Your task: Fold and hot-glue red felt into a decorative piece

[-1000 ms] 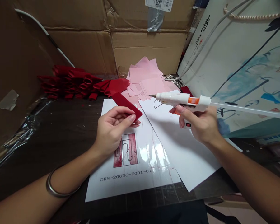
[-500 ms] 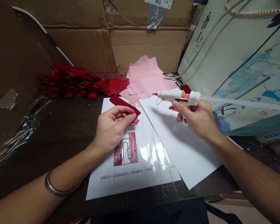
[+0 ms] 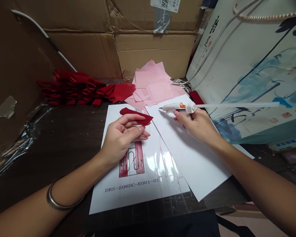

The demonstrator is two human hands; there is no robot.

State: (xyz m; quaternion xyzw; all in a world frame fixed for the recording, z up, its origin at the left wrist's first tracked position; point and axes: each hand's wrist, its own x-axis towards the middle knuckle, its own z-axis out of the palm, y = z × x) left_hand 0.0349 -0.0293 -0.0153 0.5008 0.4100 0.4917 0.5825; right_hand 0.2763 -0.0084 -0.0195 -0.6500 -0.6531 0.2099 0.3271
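My left hand (image 3: 124, 136) holds a folded dark red piece of fabric or paper (image 3: 135, 115), pinched along its lower edge above a white printed sheet (image 3: 113, 200). In my right hand (image 3: 199, 126) is a white hot glue gun (image 3: 176, 107) with orange parts, its nozzle pointing left toward the red piece but apart from it. A long clear glue stick (image 3: 236, 105) sticks out of the gun's rear. Under the gun lies a blank white sheet (image 3: 194, 168), overlapping the printed one. My right fingers around the handle are partly hidden.
A heap of folded red pieces (image 3: 76, 87) lies at the back left, beside a spread pile of pink paper squares (image 3: 160, 90). Metal clips (image 3: 185, 85) sit behind. Cardboard (image 3: 155, 49) walls the back; a painted white bag (image 3: 256, 72) stands right, with a grey cable (image 3: 212, 49) before it.
My right hand has brought the glue gun lower and to the left. My left hand has shifted the red piece slightly right, with the fingers a little looser.
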